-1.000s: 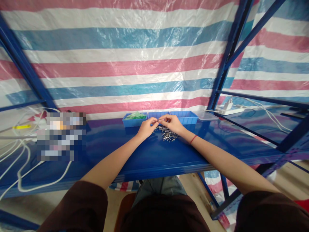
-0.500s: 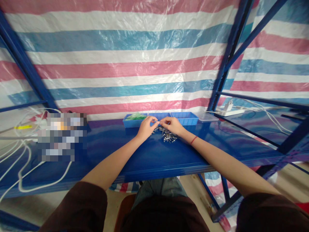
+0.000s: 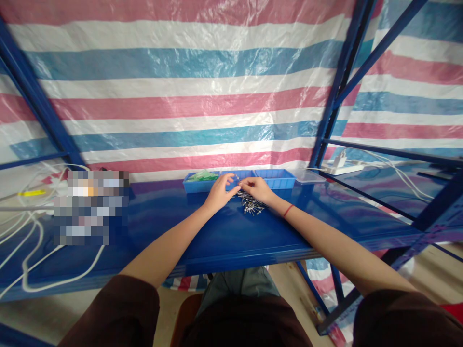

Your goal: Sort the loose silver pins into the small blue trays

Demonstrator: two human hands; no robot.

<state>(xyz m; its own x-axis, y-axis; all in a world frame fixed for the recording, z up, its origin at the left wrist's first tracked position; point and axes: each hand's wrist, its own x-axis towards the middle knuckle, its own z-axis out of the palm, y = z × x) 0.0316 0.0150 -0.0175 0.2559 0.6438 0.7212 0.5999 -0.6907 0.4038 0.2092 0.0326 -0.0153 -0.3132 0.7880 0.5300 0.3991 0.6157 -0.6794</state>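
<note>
A pile of small silvery pieces that look like blind rivets (image 3: pixel 254 206) lies loose on the blue tabletop (image 3: pixel 224 236). Just above its far edge, my right hand (image 3: pixel 257 189) is closed in a pinch; a thin, light tip shows at its fingertips, probably one rivet (image 3: pixel 238 178). My left hand (image 3: pixel 220 192) faces it from the left, its thumb and fingers apart, the thumb tip close to the right fingertips. Nothing shows between the left fingers. Behind the hands stands a row of blue plastic bins (image 3: pixel 275 183); the left one holds green, film-like material (image 3: pixel 202 176).
A clear plastic lid (image 3: pixel 310 176) lies right of the bins. White cables (image 3: pixel 43 250) trail across the table's left end beside a blurred-out patch. A white power strip (image 3: pixel 342 166) sits at the right. Blue metal posts (image 3: pixel 333 101) and a striped tarpaulin (image 3: pixel 198 106) close off the back.
The left fingers have spread away from the thin piece that both hands were pinching together. My right hand stays pinched in nearly the same place, and the camera view has shifted slightly.
</note>
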